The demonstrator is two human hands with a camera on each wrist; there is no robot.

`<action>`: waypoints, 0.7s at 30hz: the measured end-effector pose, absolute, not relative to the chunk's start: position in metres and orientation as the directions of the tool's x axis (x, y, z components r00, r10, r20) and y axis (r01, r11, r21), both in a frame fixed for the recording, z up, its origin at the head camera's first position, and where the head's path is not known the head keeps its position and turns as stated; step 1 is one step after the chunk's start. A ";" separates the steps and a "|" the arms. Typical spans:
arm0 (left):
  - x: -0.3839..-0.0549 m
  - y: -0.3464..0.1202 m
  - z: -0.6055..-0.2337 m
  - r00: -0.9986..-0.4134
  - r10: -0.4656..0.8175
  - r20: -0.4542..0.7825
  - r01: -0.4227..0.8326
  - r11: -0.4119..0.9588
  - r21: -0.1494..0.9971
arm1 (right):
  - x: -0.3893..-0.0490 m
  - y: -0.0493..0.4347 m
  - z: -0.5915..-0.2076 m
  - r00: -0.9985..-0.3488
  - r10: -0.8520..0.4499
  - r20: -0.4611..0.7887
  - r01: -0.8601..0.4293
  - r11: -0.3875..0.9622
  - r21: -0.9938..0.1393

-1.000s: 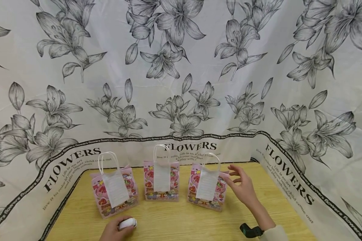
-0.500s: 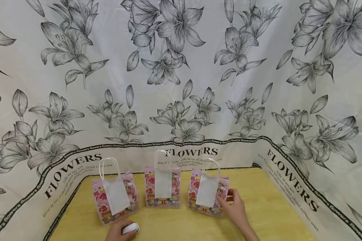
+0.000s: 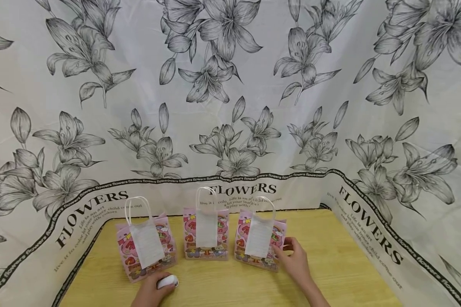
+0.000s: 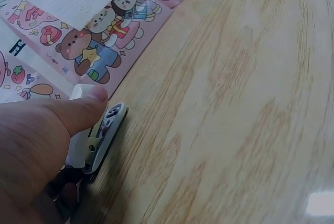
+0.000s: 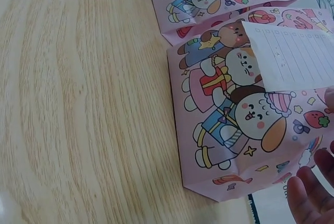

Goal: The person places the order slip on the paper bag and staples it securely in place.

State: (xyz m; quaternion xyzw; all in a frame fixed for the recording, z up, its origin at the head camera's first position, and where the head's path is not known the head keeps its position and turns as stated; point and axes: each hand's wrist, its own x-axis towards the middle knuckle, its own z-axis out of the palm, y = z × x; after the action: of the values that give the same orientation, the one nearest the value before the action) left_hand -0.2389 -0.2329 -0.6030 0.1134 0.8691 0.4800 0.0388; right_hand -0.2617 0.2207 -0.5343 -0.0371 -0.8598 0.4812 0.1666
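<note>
My left hand grips a small white stapler close to the table, in front of the left pink gift bag. In the left wrist view the thumb presses on the stapler's white top. At the right pink gift bag, my right hand touches the right side, fingers loosely bent and thumb near the front. The right wrist view shows cartoon animals on this bag and a lined white paper over its front. A middle pink gift bag stands between the other two.
Each bag has white handles and a white paper hanging down its front. The yellow wood-grain table is enclosed by a white flower-printed cloth at the back and sides.
My right hand has come down from the right bag's upper corner to its lower right side. That bag has shifted slightly left. My left hand still holds the stapler, a little further right.
</note>
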 end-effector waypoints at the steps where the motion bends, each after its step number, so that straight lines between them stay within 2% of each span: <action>1: -0.239 -0.234 -0.604 -0.973 0.229 0.038 0.156 0.525 0.837 | -0.260 0.221 -0.533 -0.946 0.213 0.246 -0.099 0.530 -0.842; 8: -0.237 -0.239 -0.613 -0.955 0.288 0.079 0.227 0.530 0.817 | -0.247 0.227 -0.533 -0.964 0.169 0.206 -0.088 0.528 -0.845; 13: -0.233 -0.231 -0.614 -0.960 0.246 0.133 0.249 0.538 0.805 | -0.239 0.238 -0.524 -0.980 0.113 0.163 -0.053 0.644 -0.763; 17: -0.224 -0.227 -0.613 -0.945 0.160 0.284 0.324 0.553 0.768 | -0.232 0.247 -0.522 -0.978 0.048 0.201 -0.099 0.745 -0.660; 21: -0.207 -0.230 -0.615 -0.877 0.031 0.479 0.382 0.649 0.658 | -0.227 0.257 -0.523 -0.968 -0.007 0.251 -0.150 0.818 -0.555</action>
State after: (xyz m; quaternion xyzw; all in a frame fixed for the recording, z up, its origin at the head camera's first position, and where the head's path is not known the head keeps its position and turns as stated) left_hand -0.2074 -0.2305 -0.6155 0.1172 0.8815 0.4020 -0.2180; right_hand -0.2270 0.2569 -0.5231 0.0414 -0.9459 0.2988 0.1195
